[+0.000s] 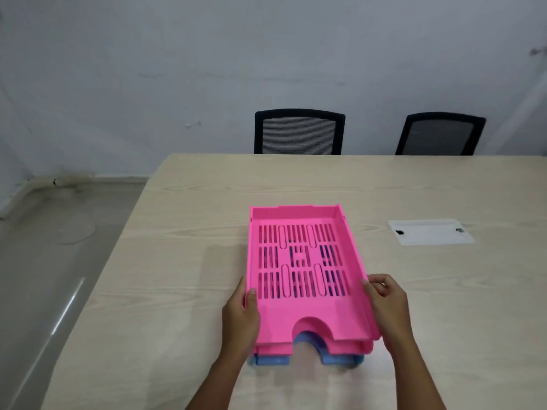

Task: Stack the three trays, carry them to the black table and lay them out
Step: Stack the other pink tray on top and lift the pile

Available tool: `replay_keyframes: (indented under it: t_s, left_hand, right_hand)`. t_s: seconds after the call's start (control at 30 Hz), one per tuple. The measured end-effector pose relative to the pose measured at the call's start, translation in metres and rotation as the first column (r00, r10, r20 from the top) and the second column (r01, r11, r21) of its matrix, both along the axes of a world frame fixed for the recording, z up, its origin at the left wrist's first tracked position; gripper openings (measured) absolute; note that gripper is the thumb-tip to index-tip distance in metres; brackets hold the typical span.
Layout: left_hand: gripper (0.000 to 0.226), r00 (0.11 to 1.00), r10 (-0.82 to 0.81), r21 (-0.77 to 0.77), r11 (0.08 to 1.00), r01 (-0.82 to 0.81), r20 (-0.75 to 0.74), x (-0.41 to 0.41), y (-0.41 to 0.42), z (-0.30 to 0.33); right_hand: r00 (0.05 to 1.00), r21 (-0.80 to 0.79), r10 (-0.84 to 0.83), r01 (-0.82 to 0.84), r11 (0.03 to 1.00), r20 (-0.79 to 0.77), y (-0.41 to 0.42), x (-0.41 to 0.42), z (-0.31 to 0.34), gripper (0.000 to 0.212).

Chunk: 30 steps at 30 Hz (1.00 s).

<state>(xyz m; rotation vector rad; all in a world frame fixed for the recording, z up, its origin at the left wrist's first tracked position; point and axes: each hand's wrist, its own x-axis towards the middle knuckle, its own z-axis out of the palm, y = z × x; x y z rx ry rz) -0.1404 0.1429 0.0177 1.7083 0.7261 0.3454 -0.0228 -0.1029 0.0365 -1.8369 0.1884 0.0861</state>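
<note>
Stack: three trays [302,279], pink on top, blue at the bottom, on the light table [177,261].
Grip: left hand [241,318] and right hand [384,303] clasp the stack's sides.
Risk: bottom tray may slip out if only the upper ones are pinched.

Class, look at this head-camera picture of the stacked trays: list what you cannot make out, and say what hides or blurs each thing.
1. Lower trays: the top pink tray covers them; only a second pink edge and a blue tray front edge show, blurred.
2. Black table: not in the head view.
3. Left hand and right hand fingers under the stack: hidden by the trays.
4. Chairs: the wooden table hides their seats.
</note>
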Motion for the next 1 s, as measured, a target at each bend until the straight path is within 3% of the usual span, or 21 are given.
replay_keyframes:
  t_s: [0.57,0.83,0.9,1.0]
  left_hand:
    - [0.040,0.995,0.004,0.052,0.999,0.001,-0.099,0.008,-0.017,-0.002]
    - [0.023,0.999,0.033,-0.031,0.999,-0.033,-0.025,0.009,-0.016,0.001]
    - [0.037,0.999,0.000,-0.103,0.995,-0.005,-0.051,0.017,-0.006,-0.004]
    - [0.080,0.992,-0.097,-0.282,0.957,0.071,-0.081,0.028,0.009,-0.015]
  right_hand:
    - [0.999,0.029,-0.001,0.002,1.000,-0.047,-0.017,0.007,-0.012,0.004]
    - [0.998,0.004,0.032,-0.031,0.999,-0.046,-0.025,0.023,-0.013,0.005]
    - [0.992,0.021,0.096,-0.094,0.995,-0.088,-0.028,0.028,-0.020,0.022]
    - [0.946,0.132,0.246,-0.222,0.966,-0.212,-0.034,0.032,-0.035,0.066]
